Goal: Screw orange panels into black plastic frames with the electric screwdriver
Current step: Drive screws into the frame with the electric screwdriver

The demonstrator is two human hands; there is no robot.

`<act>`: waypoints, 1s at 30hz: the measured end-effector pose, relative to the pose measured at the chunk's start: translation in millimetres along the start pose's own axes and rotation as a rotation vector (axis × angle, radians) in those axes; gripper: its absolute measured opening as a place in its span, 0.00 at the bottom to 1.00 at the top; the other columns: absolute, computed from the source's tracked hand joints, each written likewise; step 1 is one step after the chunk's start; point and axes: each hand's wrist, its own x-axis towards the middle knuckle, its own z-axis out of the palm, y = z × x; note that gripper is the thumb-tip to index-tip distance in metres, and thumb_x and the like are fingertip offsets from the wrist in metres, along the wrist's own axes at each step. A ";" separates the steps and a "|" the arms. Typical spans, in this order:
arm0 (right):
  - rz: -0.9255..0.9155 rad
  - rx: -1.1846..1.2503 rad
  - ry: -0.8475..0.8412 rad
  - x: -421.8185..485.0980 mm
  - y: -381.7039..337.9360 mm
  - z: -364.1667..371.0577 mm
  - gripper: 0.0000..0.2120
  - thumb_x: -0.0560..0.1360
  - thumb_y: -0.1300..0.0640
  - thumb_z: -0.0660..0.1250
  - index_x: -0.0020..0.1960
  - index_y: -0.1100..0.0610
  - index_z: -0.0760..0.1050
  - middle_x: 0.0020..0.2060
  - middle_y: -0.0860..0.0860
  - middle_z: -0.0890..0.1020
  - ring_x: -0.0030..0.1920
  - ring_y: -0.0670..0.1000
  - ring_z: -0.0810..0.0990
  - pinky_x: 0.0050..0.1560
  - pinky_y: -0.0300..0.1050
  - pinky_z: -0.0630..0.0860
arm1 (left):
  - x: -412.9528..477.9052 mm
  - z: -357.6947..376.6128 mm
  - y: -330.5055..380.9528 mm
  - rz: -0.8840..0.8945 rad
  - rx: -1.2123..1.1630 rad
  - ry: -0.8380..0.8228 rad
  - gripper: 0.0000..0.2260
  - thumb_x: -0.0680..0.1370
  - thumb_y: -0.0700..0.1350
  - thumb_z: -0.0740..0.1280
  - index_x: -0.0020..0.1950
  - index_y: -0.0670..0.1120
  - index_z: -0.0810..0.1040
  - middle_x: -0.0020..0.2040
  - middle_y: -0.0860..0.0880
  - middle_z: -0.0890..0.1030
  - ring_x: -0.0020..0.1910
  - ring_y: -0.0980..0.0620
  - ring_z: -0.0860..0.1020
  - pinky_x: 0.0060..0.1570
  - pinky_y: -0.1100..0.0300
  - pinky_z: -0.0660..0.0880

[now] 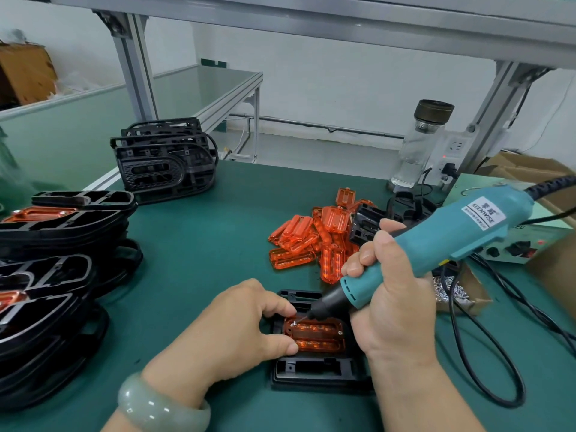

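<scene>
Right now the right hand (pixel 389 294) is wrapped round the teal electric screwdriver (pixel 436 238), fingers fully curled on the barrel, thumb up along it. The tool is tilted, its bit tip down on a screw (pixel 293 323) at the upper-left corner of the orange panel (pixel 314 336). A second screw (pixel 340 332) is visible near the panel's right end. The panel sits in the black frame (pixel 314 372), which lies flat on the green mat (pixel 202 244) near the front edge, between the two hands. The left hand (pixel 237 328) has its fingers curled, with forefinger and thumb pinching the panel's left end; the other fingers are tucked under and hard to read, possibly resting on the frame. A pale green bangle (pixel 162 406) is on the left wrist. A loose pile of orange panels (pixel 308 241) lies behind the work, just left of the screwdriver. Stacked frames (pixel 62 232) are at far left, some with orange panels fitted, and another frame stack (pixel 165 163) stands at the back left. A glass bottle (pixel 417 145) stands at the back right. A box of screws (pixel 448 288) sits behind the right hand, and a black cable (pixel 486 353) loops on the mat at right.
</scene>
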 end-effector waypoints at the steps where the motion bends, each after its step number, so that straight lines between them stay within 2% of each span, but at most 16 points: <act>1: -0.001 -0.004 -0.003 0.0 0.2 0.4 0.06 0.76 0.64 0.64 0.46 0.54 0.74 0.26 0.49 0.71 0.25 0.47 0.71 0.30 0.39 0.71 | -0.1 -0.1 0.2 0.001 0.003 0.001 0.20 0.65 0.60 0.75 0.55 0.64 0.78 0.48 0.61 0.73 0.49 0.62 0.72 0.53 0.64 0.71; 5: 0.009 -0.021 -0.011 1.0 0.9 0.5 0.05 0.71 0.60 0.65 0.45 0.53 0.75 0.26 0.49 0.71 0.25 0.48 0.71 0.31 0.40 0.71 | 0.3 -0.2 0.6 0.004 0.003 0.002 0.20 0.65 0.60 0.75 0.55 0.63 0.78 0.48 0.60 0.73 0.48 0.63 0.72 0.52 0.65 0.71; 22: -0.033 -0.101 -0.072 -2.5 4.1 2.9 0.06 0.71 0.61 0.65 0.47 0.53 0.74 0.25 0.48 0.72 0.25 0.48 0.70 0.32 0.41 0.70 | 0.6 0.6 -0.5 0.009 0.009 0.005 0.19 0.65 0.60 0.75 0.54 0.64 0.78 0.47 0.60 0.73 0.47 0.62 0.71 0.51 0.65 0.70; 30: -0.041 -0.161 -0.224 -2.6 3.2 5.7 0.07 0.72 0.60 0.66 0.50 0.53 0.74 0.26 0.48 0.73 0.26 0.49 0.71 0.33 0.43 0.70 | 1.0 0.8 0.1 0.009 0.014 0.004 0.18 0.65 0.60 0.74 0.54 0.64 0.78 0.46 0.60 0.73 0.47 0.62 0.71 0.50 0.64 0.70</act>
